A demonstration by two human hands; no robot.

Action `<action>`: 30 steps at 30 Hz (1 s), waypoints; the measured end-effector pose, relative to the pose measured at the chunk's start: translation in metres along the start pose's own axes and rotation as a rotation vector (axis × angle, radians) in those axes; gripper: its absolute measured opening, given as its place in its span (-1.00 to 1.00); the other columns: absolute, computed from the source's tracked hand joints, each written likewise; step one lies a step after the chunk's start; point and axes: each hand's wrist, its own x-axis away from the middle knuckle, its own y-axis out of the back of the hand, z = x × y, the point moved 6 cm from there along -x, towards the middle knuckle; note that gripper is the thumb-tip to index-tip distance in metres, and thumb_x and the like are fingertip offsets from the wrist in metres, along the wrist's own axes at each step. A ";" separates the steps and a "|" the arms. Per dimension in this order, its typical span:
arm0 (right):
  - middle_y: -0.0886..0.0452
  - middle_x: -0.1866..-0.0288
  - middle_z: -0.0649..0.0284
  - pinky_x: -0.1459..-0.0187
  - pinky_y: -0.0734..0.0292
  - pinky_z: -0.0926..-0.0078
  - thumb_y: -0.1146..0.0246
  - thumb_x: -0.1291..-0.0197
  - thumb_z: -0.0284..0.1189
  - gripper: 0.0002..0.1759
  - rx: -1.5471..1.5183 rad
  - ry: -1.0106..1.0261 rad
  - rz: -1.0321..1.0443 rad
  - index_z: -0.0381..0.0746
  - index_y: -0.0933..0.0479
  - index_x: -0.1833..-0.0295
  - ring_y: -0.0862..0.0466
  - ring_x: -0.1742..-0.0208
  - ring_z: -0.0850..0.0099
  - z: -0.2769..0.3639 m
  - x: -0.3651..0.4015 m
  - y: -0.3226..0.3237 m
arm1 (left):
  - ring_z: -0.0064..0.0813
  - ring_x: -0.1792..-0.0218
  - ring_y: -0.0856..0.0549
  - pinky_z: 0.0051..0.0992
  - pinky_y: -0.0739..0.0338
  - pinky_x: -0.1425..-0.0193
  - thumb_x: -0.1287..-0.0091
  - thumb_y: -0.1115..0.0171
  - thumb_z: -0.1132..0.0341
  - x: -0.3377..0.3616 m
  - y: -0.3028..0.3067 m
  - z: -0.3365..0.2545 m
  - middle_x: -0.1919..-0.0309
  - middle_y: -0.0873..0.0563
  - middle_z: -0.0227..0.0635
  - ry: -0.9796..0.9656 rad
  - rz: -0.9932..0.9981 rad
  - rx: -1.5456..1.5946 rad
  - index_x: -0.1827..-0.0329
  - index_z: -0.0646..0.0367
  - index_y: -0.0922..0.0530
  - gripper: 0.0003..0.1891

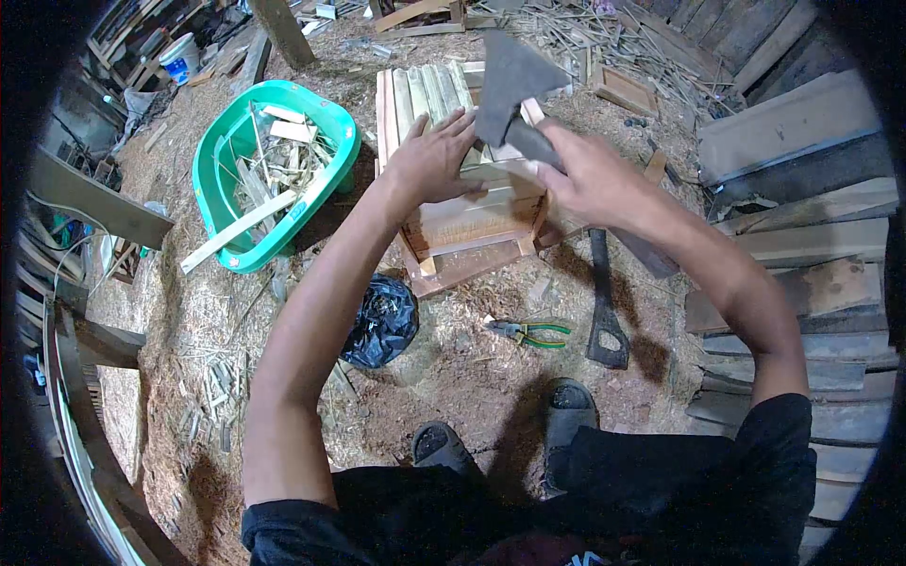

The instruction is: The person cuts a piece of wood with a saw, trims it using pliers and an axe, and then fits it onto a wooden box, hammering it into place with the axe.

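My right hand (590, 174) grips a hatchet (514, 90) by its handle, the broad grey head raised above a slatted wooden crate (462, 212). My left hand (429, 165) lies with fingers stretched out on the crate's top slats, near the front edge. Part of the top behind the hatchet head is hidden. On the ground in front of the crate lie pliers (528, 332) with green and yellow handles. To their right is a dark tool with a looped handle (607, 344). A black plastic bag (382, 321) with small bits in it sits below my left forearm.
A green plastic tub (212, 160) of wood scraps stands at the left, a long strip sticking out over its rim. Stacked boards (802, 245) line the right side. Thin sticks (566, 47) lie heaped at the back. Sawdust and chips cover the ground around my sandals (569, 415).
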 end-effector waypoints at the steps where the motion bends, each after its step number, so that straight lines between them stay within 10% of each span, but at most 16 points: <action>1: -0.64 0.31 -0.23 0.16 -0.55 -0.04 -0.19 -0.34 -0.33 -0.61 -0.023 0.019 -0.064 -0.39 -0.37 -0.11 -0.68 0.23 -0.17 0.000 -0.003 0.006 | -0.27 -0.58 -0.14 0.02 -0.02 -0.60 -0.16 -0.28 -0.32 0.000 -0.001 0.001 -0.56 -0.20 -0.28 -0.002 -0.040 0.024 -0.57 0.13 -0.13 0.03; 20: -0.63 0.21 -0.22 0.14 -0.54 0.10 -0.18 -0.38 -0.30 -0.58 -0.145 -0.053 -0.157 -0.40 -0.38 -0.14 -0.69 0.16 -0.06 0.010 -0.007 0.019 | -0.32 -0.59 -0.10 0.01 0.03 -0.62 -0.14 -0.30 -0.33 0.000 0.000 0.000 -0.60 -0.11 -0.32 0.017 -0.006 0.027 -0.60 0.14 -0.04 0.10; 24: -0.66 0.29 -0.21 0.21 -0.61 0.04 -0.13 -0.35 -0.38 -0.68 0.046 -0.028 0.103 -0.39 -0.38 -0.07 -0.70 0.23 -0.13 -0.001 0.001 -0.014 | -0.28 -0.59 -0.12 0.03 0.00 -0.61 -0.15 -0.29 -0.33 0.000 -0.004 -0.001 -0.59 -0.13 -0.24 0.027 0.010 -0.011 -0.58 0.18 -0.05 0.09; 30: -0.63 0.36 -0.22 0.23 -0.55 -0.03 -0.17 -0.35 -0.33 -0.66 -0.079 0.055 -0.232 -0.39 -0.38 -0.04 -0.69 0.26 -0.17 0.003 -0.007 0.017 | -0.19 -0.57 -0.14 0.07 -0.05 -0.58 -0.13 -0.31 -0.32 0.001 -0.008 0.002 -0.55 -0.20 -0.16 0.023 -0.127 0.029 -0.56 0.13 -0.10 0.06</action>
